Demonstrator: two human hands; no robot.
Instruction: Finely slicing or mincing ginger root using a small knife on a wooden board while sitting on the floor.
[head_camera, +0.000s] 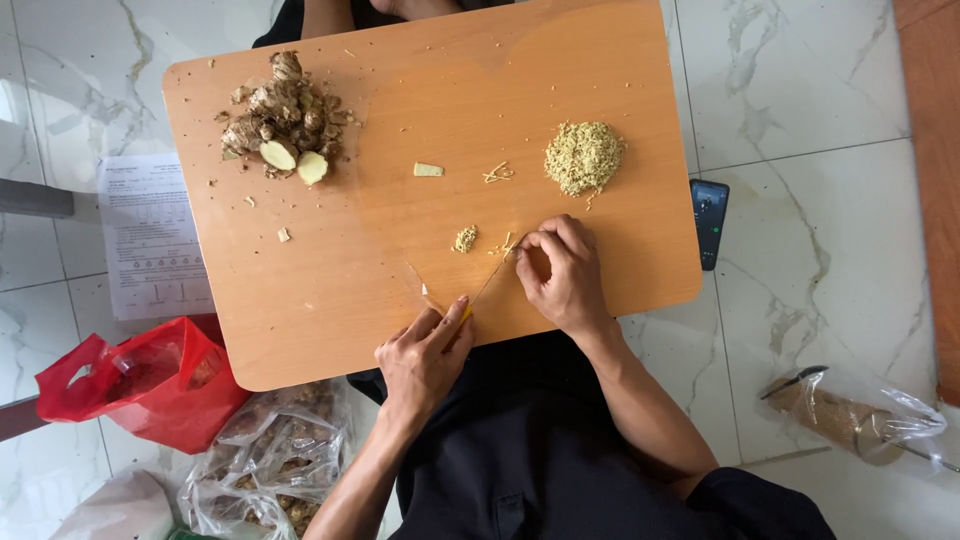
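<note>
- A smooth orange wooden bench sits over a white marble floor.
- Left hand closed around a thin knife, blade stiff, best held by its handle.
- Right hand, fingers pinched shut on light, fibrous ginger slivers at the blade tip.
- Beyond the fingers: crumbly minced ginger pile; farther left, knobbly, firm ginger roots.

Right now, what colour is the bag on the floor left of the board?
Red: the plastic bag shows best in the head view, lower left.
</note>
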